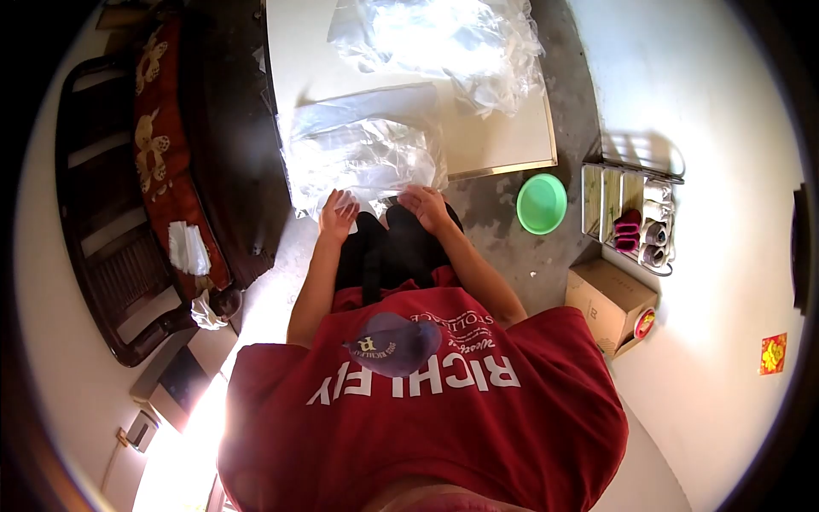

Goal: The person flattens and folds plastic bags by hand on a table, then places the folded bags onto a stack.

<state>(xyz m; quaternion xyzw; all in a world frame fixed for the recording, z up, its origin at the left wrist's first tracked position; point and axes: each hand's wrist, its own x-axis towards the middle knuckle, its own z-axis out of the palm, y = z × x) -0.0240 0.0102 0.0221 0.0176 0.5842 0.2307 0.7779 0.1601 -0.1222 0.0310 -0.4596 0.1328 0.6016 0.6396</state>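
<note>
Left hand [339, 215] and right hand [425, 208], about equally close, lie at the near edge of clear plastic film [363, 152] on the table's [502, 141] near left—just beyond slightly bent fingers, long axis indistinct—grip cannot be told.

Bare left hand [339, 213], fingers extended, bare right hand [424, 207], fingers angled inward, by white rectangular table [495, 141] near edge; forearms [315, 286] stretched forward.

Single close head-worn view, forward and steeply down over the table [499, 143]
</note>
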